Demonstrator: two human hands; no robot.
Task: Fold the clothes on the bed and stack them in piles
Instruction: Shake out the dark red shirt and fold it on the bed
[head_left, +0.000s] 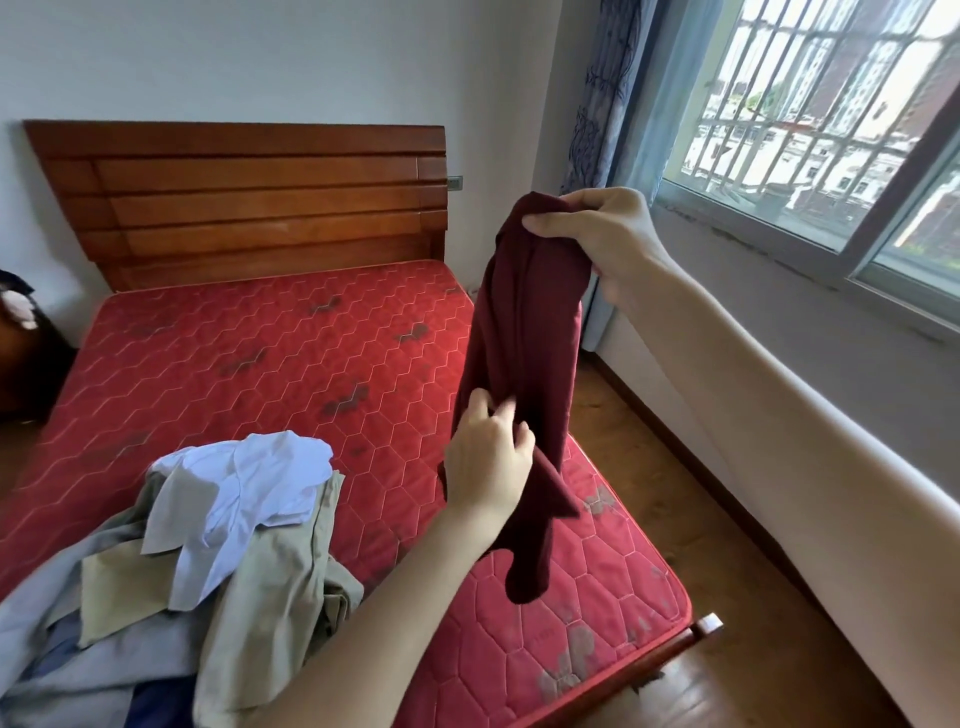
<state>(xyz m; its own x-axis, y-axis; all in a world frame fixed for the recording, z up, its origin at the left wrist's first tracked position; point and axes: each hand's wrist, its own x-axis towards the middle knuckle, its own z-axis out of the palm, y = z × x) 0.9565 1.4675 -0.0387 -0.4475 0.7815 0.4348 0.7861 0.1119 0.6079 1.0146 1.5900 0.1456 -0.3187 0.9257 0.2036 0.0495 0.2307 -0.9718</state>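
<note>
A dark maroon garment (524, 332) hangs in the air over the right side of the red quilted mattress (260, 364). My right hand (602, 234) pinches its top end, raised high. Lower down, my left hand (488, 457) grips the bunched cloth near its middle, and the garment's lower end dangles below that hand. A loose heap of unfolded clothes (208, 545) lies at the near left of the bed: a white shirt on top, beige and pale grey-blue pieces under it.
A wooden headboard (239, 197) stands at the far end of the bed. The window (810, 119) and a blue curtain (608, 93) fill the right wall. Wooden floor (701, 493) runs between the bed and that wall. A dark piece of furniture (21, 353) stands at the left.
</note>
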